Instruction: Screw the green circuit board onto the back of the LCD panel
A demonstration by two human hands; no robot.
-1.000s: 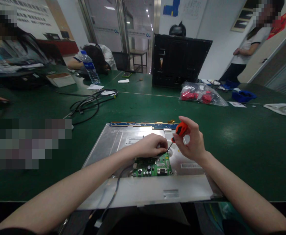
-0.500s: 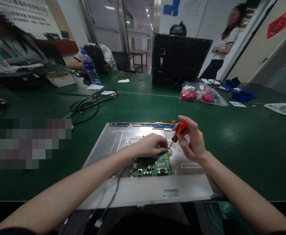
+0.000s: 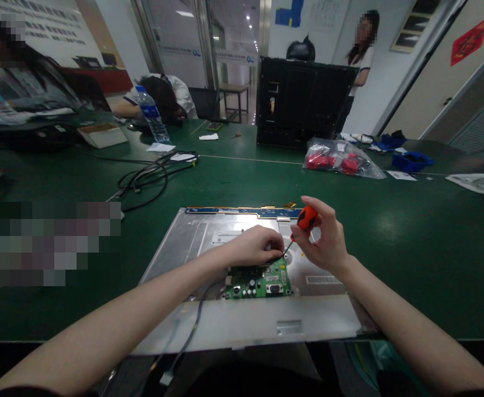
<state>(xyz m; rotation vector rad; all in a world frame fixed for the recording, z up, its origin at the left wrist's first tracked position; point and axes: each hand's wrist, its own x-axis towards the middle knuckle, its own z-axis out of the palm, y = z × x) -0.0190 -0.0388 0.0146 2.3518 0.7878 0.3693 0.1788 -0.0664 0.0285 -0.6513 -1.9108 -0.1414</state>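
A silver display panel (image 3: pixel 324 314) lies flat at the table's near edge, with a green circuit board (image 3: pixel 258 288) on its back. My right hand (image 3: pixel 328 237) grips a red and black screwdriver (image 3: pixel 307 218) by the handle, its shaft slanting down to the board's upper right corner. Beside that tip, my left hand (image 3: pixel 260 245) is closed over the board's upper edge, thumb and fingers pinched together; whatever lies between them is hidden. A dark cable (image 3: pixel 200 317) runs from the board over the panel's front edge. Along the far edge sits a narrow blue circuit strip (image 3: pixel 225 210).
Black cables (image 3: pixel 159 171) lie coiled at left on the green table (image 3: pixel 411 237), near a water bottle (image 3: pixel 153 116). Across the table stands a large black panel (image 3: pixel 303 102), with a plastic bag of red parts (image 3: pixel 341 160) before it. Several people are around the table.
The right thumb and fingers have shifted on the screwdriver handle, while the tip stays at the same corner. My left hand holds still. The standing person at back right has moved left.
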